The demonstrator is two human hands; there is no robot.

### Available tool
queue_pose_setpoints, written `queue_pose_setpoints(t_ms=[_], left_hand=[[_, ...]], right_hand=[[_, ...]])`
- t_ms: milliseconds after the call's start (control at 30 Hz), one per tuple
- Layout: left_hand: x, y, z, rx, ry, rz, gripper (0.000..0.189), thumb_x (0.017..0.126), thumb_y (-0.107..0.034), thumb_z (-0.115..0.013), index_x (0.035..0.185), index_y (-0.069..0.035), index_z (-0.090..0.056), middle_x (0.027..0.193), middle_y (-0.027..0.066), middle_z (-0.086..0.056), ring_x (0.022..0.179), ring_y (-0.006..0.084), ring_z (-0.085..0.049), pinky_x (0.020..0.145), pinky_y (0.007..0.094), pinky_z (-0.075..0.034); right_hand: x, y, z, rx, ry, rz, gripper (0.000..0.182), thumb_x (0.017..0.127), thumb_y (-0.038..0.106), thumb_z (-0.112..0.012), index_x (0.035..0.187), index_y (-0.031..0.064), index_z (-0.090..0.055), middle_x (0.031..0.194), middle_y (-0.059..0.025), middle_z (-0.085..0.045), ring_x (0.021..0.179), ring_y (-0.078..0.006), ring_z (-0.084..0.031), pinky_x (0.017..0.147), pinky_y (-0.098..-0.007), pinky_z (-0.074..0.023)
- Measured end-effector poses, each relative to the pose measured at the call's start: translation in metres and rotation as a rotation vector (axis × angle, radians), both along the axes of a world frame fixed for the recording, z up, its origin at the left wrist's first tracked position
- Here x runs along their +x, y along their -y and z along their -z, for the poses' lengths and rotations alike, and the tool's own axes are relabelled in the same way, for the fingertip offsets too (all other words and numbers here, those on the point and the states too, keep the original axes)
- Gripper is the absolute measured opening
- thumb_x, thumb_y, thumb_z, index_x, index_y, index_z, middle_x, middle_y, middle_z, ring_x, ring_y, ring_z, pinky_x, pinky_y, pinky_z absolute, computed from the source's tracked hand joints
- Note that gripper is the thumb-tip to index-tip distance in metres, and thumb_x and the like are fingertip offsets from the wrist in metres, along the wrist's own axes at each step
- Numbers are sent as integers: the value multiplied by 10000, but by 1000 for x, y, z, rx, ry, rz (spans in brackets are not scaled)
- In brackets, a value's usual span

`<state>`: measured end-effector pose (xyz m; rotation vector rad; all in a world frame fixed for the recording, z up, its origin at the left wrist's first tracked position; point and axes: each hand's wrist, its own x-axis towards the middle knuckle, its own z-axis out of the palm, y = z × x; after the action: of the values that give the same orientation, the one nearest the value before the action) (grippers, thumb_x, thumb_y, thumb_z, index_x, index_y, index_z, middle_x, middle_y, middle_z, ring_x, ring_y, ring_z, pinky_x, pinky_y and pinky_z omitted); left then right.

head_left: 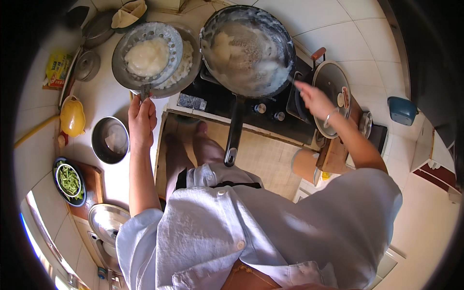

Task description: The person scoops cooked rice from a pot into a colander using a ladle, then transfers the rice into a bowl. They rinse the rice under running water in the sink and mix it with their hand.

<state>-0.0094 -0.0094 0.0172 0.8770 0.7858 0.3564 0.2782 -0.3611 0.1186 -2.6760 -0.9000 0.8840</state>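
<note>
My left hand (142,117) grips the handle of a metal skimmer with round holes (174,50). A pale, sticky mass of food (148,57) rests in it. The skimmer is over a metal bowl (195,61) that holds white lumpy food (183,69), partly hidden. Beside it, a dark frying pan (286,40) stands on the stove, its inside smeared with pale paste (223,45). At the pan's right rim my right hand (314,98) is closed on the handle of a utensil (291,79); its far end is blurred in the paste.
The pan's handle (235,130) juts toward my body. To the right stands a pot with a glass lid (330,81). Along the left counter are a dark round pot (110,139), a yellow bowl (72,117), chopped greens (69,180) in a bowl and a metal lid (107,223).
</note>
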Motion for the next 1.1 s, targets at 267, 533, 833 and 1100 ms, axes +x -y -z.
queue_pose_setpoints(t_ms=[267, 533, 833, 1100], left_hand=[[1, -2, -8, 23, 0, 54, 142, 922, -76, -434, 1043, -27, -491, 618, -63, -346, 437, 8, -240, 361, 178, -163], [-3, -8, -7, 0, 6, 56, 163, 936, -88, -432, 1068, -23, -501, 646, -51, -363, 450, 18, -256, 375, 175, -188], [-7, -12, -3, 23, 20, 75, 174, 935, -102, -436, 1078, -31, -506, 646, -48, -370, 448, 20, -272, 373, 171, -199], [-9, -13, -10, -13, 13, 61, 171, 932, -89, -430, 1078, -32, -498, 634, -52, -366, 442, 17, -271, 368, 174, -188]], right_hand=[[42, -1, 3, 71, 309, -82, 336, 939, 159, -426, 1264, 105, -496, 984, -184, -625, 863, -344, -601, 750, -385, -477], [-55, -19, -17, 118, -523, 582, 353, 965, 161, -430, 1314, 158, -474, 567, 53, -324, 397, -59, -281, 358, -220, -261], [-47, -24, -21, 89, -500, 794, 405, 975, 159, -349, 1380, 154, -355, 565, 14, -361, 381, -80, -294, 344, -241, -276], [-41, -92, 18, 601, -672, 969, 363, 979, 188, -378, 1338, 138, -364, 598, 3, -379, 400, -84, -265, 368, -254, -223]])
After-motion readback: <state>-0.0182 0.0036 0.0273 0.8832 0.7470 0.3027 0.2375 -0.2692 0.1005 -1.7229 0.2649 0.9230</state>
